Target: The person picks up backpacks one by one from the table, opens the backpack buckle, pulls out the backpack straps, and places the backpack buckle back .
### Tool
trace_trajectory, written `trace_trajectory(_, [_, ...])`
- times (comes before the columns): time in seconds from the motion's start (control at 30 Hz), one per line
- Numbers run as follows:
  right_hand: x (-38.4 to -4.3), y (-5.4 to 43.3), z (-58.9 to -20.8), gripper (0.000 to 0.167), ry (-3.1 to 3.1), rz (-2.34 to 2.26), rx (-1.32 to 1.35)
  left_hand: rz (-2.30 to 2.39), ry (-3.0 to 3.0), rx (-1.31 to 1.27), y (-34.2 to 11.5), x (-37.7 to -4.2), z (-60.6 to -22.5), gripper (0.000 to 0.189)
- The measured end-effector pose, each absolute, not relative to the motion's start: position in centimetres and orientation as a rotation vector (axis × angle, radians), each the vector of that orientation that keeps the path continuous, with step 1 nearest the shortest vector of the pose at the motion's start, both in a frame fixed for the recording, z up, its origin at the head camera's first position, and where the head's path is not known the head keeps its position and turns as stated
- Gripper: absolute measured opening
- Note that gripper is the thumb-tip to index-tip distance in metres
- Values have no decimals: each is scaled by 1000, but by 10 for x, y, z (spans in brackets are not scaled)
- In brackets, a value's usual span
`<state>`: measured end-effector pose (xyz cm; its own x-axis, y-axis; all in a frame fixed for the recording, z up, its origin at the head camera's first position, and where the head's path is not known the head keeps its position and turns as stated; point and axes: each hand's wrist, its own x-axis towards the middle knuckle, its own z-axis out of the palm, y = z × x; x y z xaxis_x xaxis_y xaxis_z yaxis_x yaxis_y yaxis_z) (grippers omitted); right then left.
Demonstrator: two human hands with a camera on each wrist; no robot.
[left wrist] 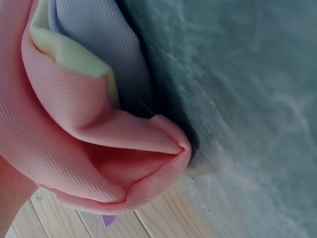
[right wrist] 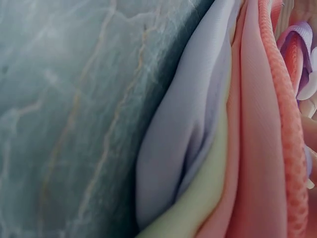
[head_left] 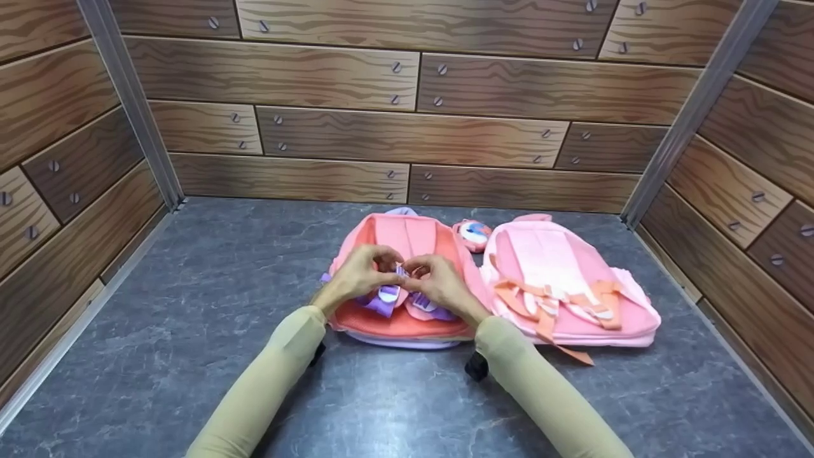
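Note:
A coral backpack (head_left: 407,230) lies with its strap side up in front of me. Over its middle, my left hand (head_left: 359,277) and right hand (head_left: 442,286) meet with their fingertips close together. Both pinch a purple strap piece (head_left: 400,271) between thumb and fingers. Just below the fingers lie a white buckle (head_left: 388,293) and a loose purple strap end (head_left: 380,306). The right wrist view catches a looped purple strap (right wrist: 299,30) beside the mesh edge (right wrist: 285,99). In the left wrist view, the coral side fabric (left wrist: 74,104) fills much of the frame.
To the right, touching the coral bag, lies a pink backpack (head_left: 540,248) with orange straps (head_left: 545,324) tied across it. A small round coral pouch (head_left: 474,235) sits behind, between the bags. Wood-patterned walls (head_left: 407,137) enclose the dark grey tabletop (head_left: 254,254) at the back and sides.

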<state>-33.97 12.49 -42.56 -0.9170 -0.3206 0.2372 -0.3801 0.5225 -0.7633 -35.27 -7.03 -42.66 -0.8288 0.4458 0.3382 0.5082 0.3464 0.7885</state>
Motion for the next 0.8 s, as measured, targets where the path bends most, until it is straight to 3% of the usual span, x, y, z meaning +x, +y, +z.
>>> trace_trajectory(0.8, [-341, 124, -433, 22, -2609, 1435, 648, -1307, -2664, -913, -78, -356, -419, 15])
